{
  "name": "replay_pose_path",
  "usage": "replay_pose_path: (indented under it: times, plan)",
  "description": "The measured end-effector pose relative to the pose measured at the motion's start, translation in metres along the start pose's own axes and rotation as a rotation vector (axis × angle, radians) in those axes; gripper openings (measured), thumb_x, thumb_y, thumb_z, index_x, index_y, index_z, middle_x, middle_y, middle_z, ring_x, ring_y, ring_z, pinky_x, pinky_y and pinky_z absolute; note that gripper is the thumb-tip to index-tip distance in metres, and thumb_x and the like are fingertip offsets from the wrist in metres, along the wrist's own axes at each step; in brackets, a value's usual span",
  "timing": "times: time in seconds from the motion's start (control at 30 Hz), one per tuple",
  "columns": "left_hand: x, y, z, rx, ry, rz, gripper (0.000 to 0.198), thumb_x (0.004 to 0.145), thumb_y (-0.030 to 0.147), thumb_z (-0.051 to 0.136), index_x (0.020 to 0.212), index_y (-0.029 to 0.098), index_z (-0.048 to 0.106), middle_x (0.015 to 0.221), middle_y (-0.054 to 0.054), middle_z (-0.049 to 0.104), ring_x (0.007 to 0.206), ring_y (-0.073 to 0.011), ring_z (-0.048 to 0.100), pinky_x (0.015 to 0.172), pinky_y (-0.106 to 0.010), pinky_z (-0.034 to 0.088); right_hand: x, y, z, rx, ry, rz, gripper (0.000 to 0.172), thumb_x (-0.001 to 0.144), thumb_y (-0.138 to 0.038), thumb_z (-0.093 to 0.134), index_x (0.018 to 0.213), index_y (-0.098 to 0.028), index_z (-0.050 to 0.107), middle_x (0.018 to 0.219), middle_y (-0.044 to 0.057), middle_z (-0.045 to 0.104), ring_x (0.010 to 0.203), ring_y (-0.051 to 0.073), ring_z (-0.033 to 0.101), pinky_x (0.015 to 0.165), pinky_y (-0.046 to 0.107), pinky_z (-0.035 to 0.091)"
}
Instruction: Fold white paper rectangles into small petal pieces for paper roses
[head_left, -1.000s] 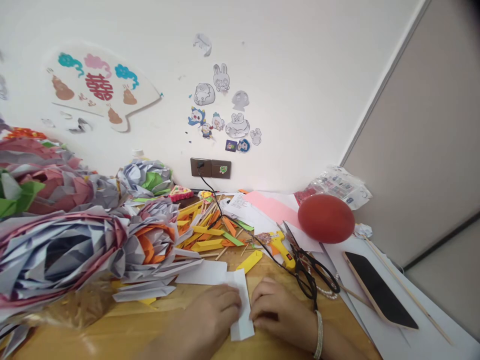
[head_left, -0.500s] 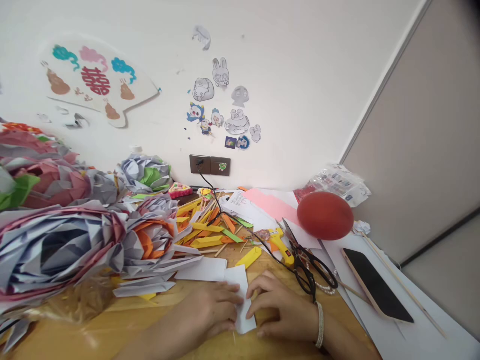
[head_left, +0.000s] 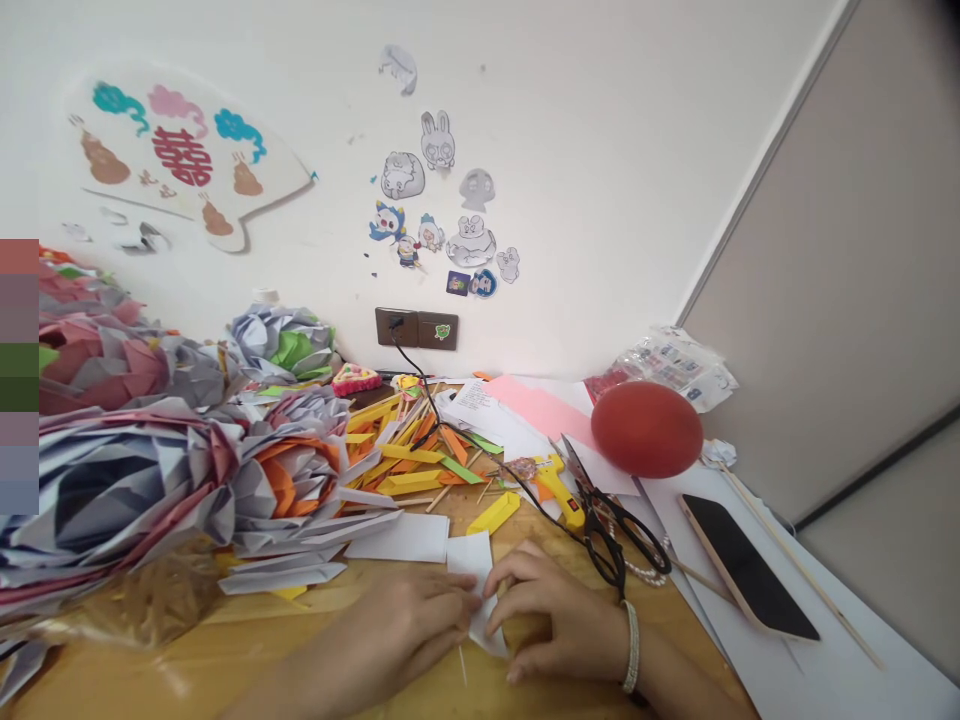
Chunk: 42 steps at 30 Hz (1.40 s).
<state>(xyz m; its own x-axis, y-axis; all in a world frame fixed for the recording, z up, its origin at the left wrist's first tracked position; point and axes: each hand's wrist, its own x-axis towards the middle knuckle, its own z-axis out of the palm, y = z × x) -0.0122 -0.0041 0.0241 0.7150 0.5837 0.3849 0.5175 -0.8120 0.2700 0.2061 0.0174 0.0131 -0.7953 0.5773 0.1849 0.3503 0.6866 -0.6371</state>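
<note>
The left hand [head_left: 409, 622] rests on white paper [head_left: 469, 551] on the bench [head_left: 247, 660], any pinch hidden; the right hand [head_left: 562, 612] curls loosely spread at its edge. Folding looks unfinished; a folded yellow strip [head_left: 493, 513] lies beyond.

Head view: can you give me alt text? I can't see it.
The left hand and right hand have their fingers on a white paper strip on a wooden table. Large folded-paper rosettes crowd the left; a yellow glue gun, black-handled scissors and a smartphone lie to the right.
</note>
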Motion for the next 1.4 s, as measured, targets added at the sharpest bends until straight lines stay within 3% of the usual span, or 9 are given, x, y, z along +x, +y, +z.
replay_pose_path:
  times: [0.07, 0.17, 0.33, 0.57, 0.73, 0.9, 1.1, 1.4]
  plan:
    - [-0.001, -0.003, 0.000, -0.118, -0.065, -0.035, 0.025, 0.089, 0.024, 0.036, 0.093, 0.023, 0.061, 0.089, -0.003, 0.069, 0.087, -0.0126, 0.063, 0.075, -0.019, 0.047, 0.000, 0.000, 0.000, 0.001, 0.005, 0.008, 0.025, 0.069, -0.039, 0.067, 0.089, -0.024, 0.065, 0.103, 0.002, 0.057, 0.096, 0.017, 0.049, 0.087, 0.030, 0.035]
    - [-0.003, -0.005, 0.000, -0.192, -0.095, -0.083, 0.021, 0.087, 0.021, 0.040, 0.097, 0.024, 0.059, 0.097, -0.003, 0.068, 0.096, -0.0133, 0.060, 0.080, -0.020, 0.046, 0.000, 0.001, 0.002, 0.008, 0.068, 0.021, 0.011, 0.072, -0.031, 0.065, 0.080, -0.023, 0.066, 0.096, 0.002, 0.059, 0.091, 0.016, 0.050, 0.084, 0.029, 0.037]
    - [0.000, -0.005, -0.002, -0.221, -0.176, -0.018, 0.019, 0.085, 0.018, 0.046, 0.094, 0.024, 0.061, 0.104, -0.001, 0.066, 0.106, -0.0124, 0.055, 0.091, -0.021, 0.041, 0.001, 0.004, 0.005, 0.020, 0.064, 0.011, 0.008, 0.076, -0.029, 0.062, 0.073, -0.022, 0.066, 0.092, 0.001, 0.060, 0.090, 0.015, 0.051, 0.082, 0.028, 0.038]
    - [0.005, 0.001, 0.002, -0.289, -0.123, -0.037, 0.018, 0.084, 0.019, 0.047, 0.086, 0.023, 0.065, 0.093, -0.003, 0.066, 0.093, -0.0141, 0.058, 0.083, -0.024, 0.044, 0.004, 0.006, 0.010, 0.039, 0.078, 0.138, 0.010, 0.066, -0.031, 0.072, 0.067, -0.022, 0.067, 0.092, 0.000, 0.058, 0.091, 0.015, 0.051, 0.084, 0.028, 0.035]
    - [0.006, 0.010, 0.005, -0.271, -0.076, -0.228, 0.010, 0.076, 0.015, 0.057, 0.068, 0.019, 0.063, 0.086, -0.003, 0.059, 0.084, -0.0139, 0.054, 0.074, -0.023, 0.045, 0.007, 0.002, 0.016, 0.038, 0.129, 0.193, 0.009, 0.066, -0.027, 0.071, 0.065, -0.021, 0.065, 0.088, -0.001, 0.057, 0.089, 0.015, 0.049, 0.081, 0.027, 0.035]
    - [0.006, 0.015, 0.014, -0.233, -0.053, -0.363, 0.014, 0.071, 0.007, 0.054, 0.061, 0.016, 0.058, 0.078, -0.002, 0.055, 0.080, -0.0133, 0.051, 0.071, -0.023, 0.043, 0.008, -0.005, 0.020, 0.008, 0.170, 0.248, 0.007, 0.064, -0.016, 0.069, 0.063, -0.020, 0.063, 0.086, -0.002, 0.055, 0.089, 0.015, 0.048, 0.081, 0.027, 0.034]
    - [0.005, 0.018, 0.025, -0.193, 0.010, -0.420, 0.016, 0.070, 0.004, 0.049, 0.059, 0.016, 0.053, 0.072, -0.001, 0.052, 0.077, -0.0139, 0.048, 0.067, -0.024, 0.041, 0.009, -0.008, 0.023, 0.004, 0.188, 0.284, 0.009, 0.062, -0.016, 0.070, 0.062, -0.019, 0.062, 0.085, -0.002, 0.054, 0.088, 0.015, 0.048, 0.081, 0.026, 0.034]
    - [0.007, 0.024, 0.025, -0.119, -0.022, -0.527, 0.013, 0.072, 0.012, 0.051, 0.061, 0.016, 0.054, 0.075, -0.003, 0.053, 0.078, -0.0176, 0.047, 0.070, -0.030, 0.039, 0.009, -0.013, 0.028, -0.061, 0.254, 0.338, 0.011, 0.061, -0.015, 0.070, 0.061, -0.019, 0.060, 0.081, -0.003, 0.053, 0.084, 0.014, 0.046, 0.077, 0.025, 0.032]
